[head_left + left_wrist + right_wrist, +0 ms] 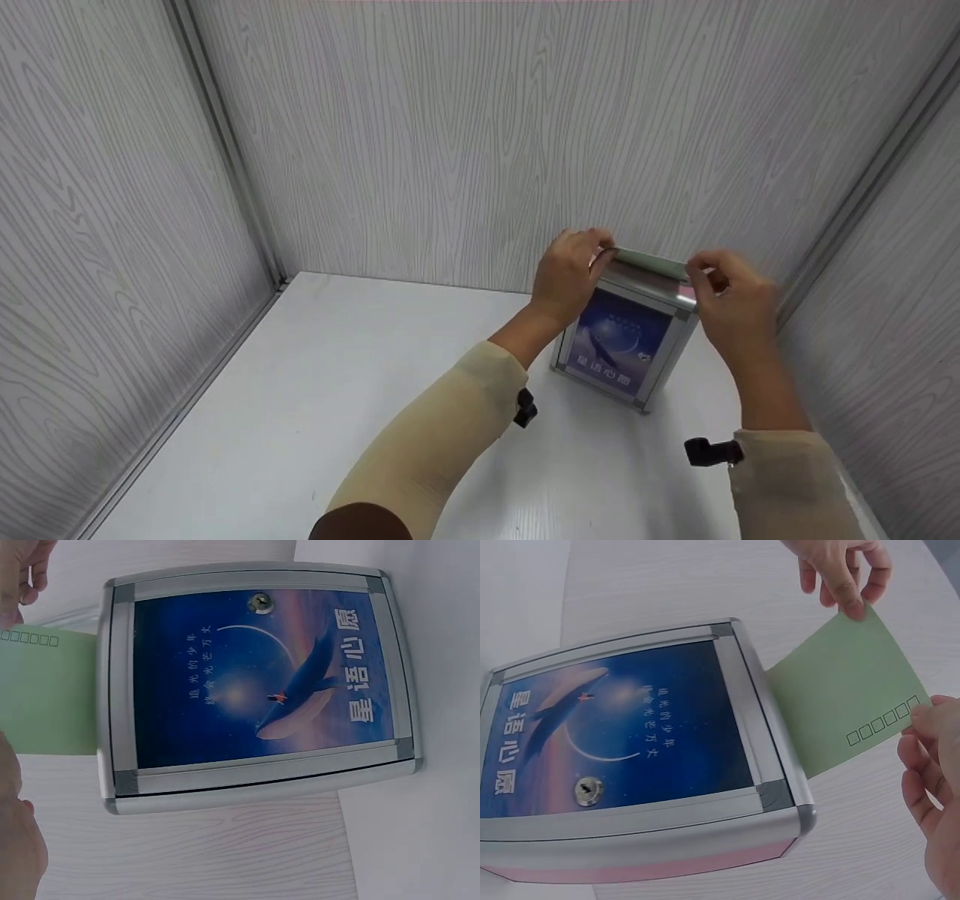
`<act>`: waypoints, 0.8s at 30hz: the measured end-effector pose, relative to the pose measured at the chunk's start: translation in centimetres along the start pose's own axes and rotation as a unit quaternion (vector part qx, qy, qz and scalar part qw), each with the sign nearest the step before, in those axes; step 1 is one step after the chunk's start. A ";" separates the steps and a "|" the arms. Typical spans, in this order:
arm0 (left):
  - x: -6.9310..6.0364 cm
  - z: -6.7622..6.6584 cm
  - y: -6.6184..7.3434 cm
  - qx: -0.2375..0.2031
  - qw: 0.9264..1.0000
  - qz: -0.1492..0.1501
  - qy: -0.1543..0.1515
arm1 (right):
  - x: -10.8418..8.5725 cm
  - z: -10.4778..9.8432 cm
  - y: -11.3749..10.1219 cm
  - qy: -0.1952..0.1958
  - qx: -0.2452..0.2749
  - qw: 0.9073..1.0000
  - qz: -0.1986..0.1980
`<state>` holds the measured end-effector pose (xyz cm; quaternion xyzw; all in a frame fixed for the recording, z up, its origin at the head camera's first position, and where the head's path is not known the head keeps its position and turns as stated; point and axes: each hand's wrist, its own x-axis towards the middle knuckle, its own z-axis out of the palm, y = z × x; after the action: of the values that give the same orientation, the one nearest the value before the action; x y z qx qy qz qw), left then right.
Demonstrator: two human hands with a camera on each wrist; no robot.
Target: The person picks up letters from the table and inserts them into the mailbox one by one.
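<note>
A green envelope (847, 682) with a row of small printed squares is pinched at one top corner by my left hand (568, 271) and at the other by my right hand (739, 304). It stands above a locked metal-framed box (619, 341), and its lower edge is hidden at the box's top, so how deep it sits cannot be told. A blue whale poster (255, 682) with white characters fills the box front. The round keyhole lock (589, 790) is near the poster's edge.
The box stands upright on a white table (360, 375), towards its back right. Grey wood-grain panels (420, 142) rise behind and on both sides. Small black devices sit at the cuffs of both sleeves (442, 420).
</note>
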<state>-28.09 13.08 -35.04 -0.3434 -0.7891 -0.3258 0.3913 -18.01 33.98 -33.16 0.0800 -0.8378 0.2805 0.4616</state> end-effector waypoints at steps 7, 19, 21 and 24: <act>-0.6 1.8 -0.8 0.060 0.997 -0.035 -0.029 | -0.5 1.8 1.7 -0.022 -0.033 0.997 0.063; -0.2 2.8 -1.4 0.116 0.992 -0.032 -0.030 | -0.6 3.7 2.9 -0.027 -0.056 0.991 0.116; 0.3 2.7 -1.2 0.130 0.991 -0.018 -0.036 | -0.7 3.5 3.0 -0.027 -0.061 0.990 0.125; 0.8 2.6 -1.0 0.149 0.988 0.003 -0.048 | -0.8 3.2 3.1 -0.023 -0.060 0.989 0.130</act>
<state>-30.25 14.82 -35.85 -0.2992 -0.8455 -0.1865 0.4010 -21.17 34.75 -36.37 -0.0508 -0.8668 0.2855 0.4057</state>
